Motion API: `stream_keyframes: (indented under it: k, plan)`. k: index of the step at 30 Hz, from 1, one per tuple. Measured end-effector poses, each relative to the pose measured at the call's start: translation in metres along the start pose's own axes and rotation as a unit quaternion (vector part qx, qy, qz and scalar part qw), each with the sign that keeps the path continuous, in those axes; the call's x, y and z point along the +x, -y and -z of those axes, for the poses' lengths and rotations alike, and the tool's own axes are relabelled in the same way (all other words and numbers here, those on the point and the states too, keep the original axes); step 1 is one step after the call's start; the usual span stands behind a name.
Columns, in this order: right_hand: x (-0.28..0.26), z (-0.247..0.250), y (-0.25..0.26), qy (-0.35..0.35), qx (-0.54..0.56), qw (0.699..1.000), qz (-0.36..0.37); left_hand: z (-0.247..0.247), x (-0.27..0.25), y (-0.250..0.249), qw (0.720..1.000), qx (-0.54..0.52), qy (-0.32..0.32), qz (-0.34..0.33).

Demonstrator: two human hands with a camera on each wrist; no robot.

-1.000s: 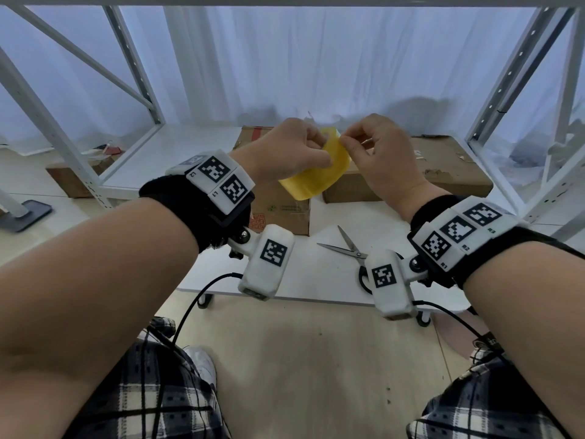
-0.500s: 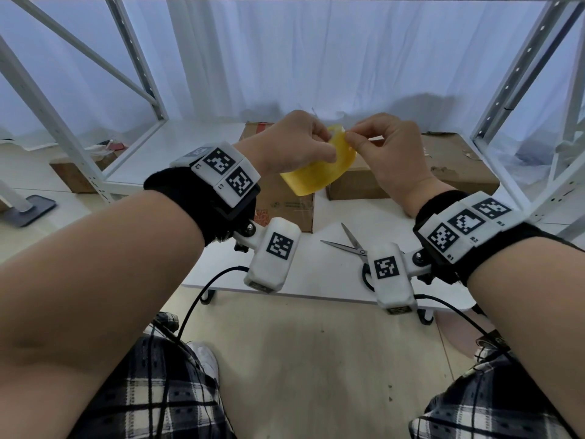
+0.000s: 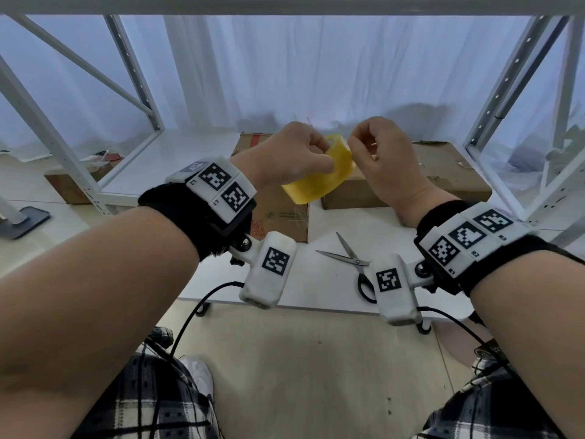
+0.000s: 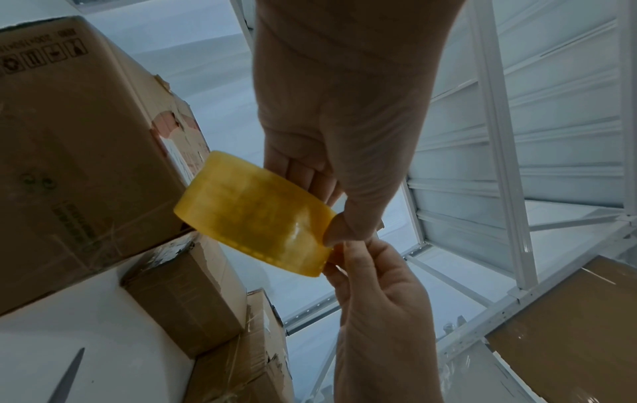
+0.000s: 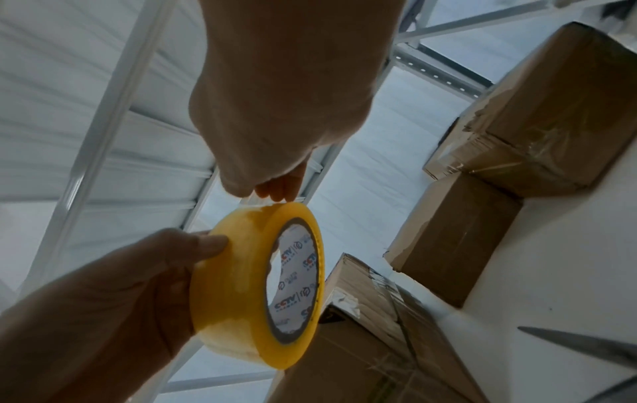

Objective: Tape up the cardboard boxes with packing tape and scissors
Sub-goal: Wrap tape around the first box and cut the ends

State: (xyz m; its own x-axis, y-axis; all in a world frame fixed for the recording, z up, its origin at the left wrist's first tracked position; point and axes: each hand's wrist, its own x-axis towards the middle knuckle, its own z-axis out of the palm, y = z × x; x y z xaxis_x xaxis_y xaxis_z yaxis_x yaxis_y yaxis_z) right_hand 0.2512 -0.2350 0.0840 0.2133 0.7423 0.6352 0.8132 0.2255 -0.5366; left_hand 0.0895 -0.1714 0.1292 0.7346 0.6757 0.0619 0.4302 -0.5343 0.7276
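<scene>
A yellow roll of packing tape [image 3: 319, 182] is held in the air above the white shelf board [image 3: 316, 289]. My left hand [image 3: 304, 153] grips it with the thumb on the outer face [image 5: 214, 245]. My right hand [image 3: 361, 144] pinches the loose clear tape end at the roll's rim [image 5: 272, 196]. Behind the roll stand two brown cardboard boxes, one on the left [image 3: 278, 213] and one on the right [image 3: 443, 175]. Scissors [image 3: 351, 258] lie with blades apart on the board below my right wrist.
White metal rack posts [image 3: 493, 99] stand on both sides and a beam runs overhead. A white curtain hangs behind. Another brown box [image 3: 63, 185] and a grey stand base [image 3: 22, 220] sit on the floor at the left. Cables hang from both wrist cameras.
Both hands have kept hold of the roll and lifted it slightly. The right fingers have shifted to the roll's upper rim and closed on the tape end.
</scene>
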Motion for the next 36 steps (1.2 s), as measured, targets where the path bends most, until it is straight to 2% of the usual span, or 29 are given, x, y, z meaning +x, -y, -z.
stream_keyframes:
  k: [3, 8, 13, 19, 22, 30, 32, 33, 35, 36]
  plan:
    - [0.002, 0.001, 0.001, 0.006, 0.045, 0.999, -0.021, 0.002, 0.002, 0.000, 1.000, -0.017, -0.024, 0.006]
    - [0.003, -0.002, 0.003, -0.013, 0.004, 1.000, 0.009, -0.001, 0.001, -0.003, 0.999, -0.022, -0.036, 0.013]
    - [0.004, -0.002, 0.004, -0.018, -0.057, 0.997, 0.054, -0.002, 0.001, -0.005, 0.999, 0.004, -0.047, 0.005]
    - [0.000, -0.001, 0.009, -0.011, -0.188, 0.976, 0.109, -0.004, 0.001, -0.003, 0.999, 0.039, -0.020, -0.004]
    - [0.001, -0.002, 0.012, -0.019, -0.206, 0.971, 0.117, -0.004, 0.002, -0.003, 0.999, 0.033, -0.012, -0.002]
    - [-0.001, 0.003, 0.008, -0.003, -0.111, 0.988, 0.107, 0.000, 0.000, -0.002, 1.000, -0.002, 0.005, 0.014]
    - [-0.001, 0.006, 0.004, -0.019, -0.050, 0.997, 0.064, 0.000, 0.000, -0.004, 1.000, -0.007, 0.001, 0.013]
    - [-0.001, 0.008, 0.004, -0.023, 0.009, 1.000, 0.020, 0.001, -0.001, -0.004, 1.000, -0.009, -0.001, 0.013]
    - [0.000, 0.010, 0.005, 0.001, 0.121, 0.991, -0.062, 0.003, -0.002, -0.006, 1.000, -0.003, -0.010, 0.016]
    - [-0.001, 0.011, 0.005, 0.015, 0.149, 0.986, -0.080, 0.003, -0.002, -0.006, 1.000, 0.001, -0.013, 0.017]
